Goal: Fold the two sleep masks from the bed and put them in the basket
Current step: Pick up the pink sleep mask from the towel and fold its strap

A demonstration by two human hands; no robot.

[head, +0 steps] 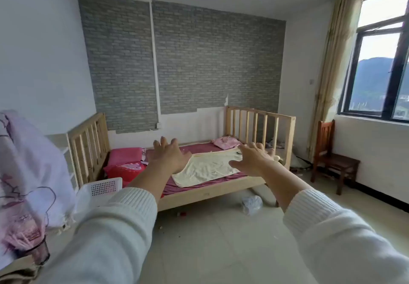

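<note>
Where I stand: well back from the bed, looking across bare floor tiles at it, both arms stretched out ahead of me.
Left hand: fingers spread wide, palm down, holding nothing; it floats in front of the bed's pink sheet, not touching anything.
Right hand: also splayed and empty, held in the air in front of the far end of the bed.
Sleep masks: I cannot pick them out for certain. There is a small dark shape on the bed near the edge of the cream towel, just beside my right hand, which may be one; it is too small to tell. My hands cover part of the bed, so a mask could lie behind them.
Basket: white, with a perforated wall, on the floor at the head end of the bed, below the red pillows. My left sleeve hides most of it and I cannot see inside.
Other things on the bed: a pink bundle at the far end by the rail.
Progress: by my judgement, nothing done yet. No mask is in hand, none is folded, and none shows in the basket.
Left to do: get close to the bed, find both masks, fold each, carry them to the basket.
</note>
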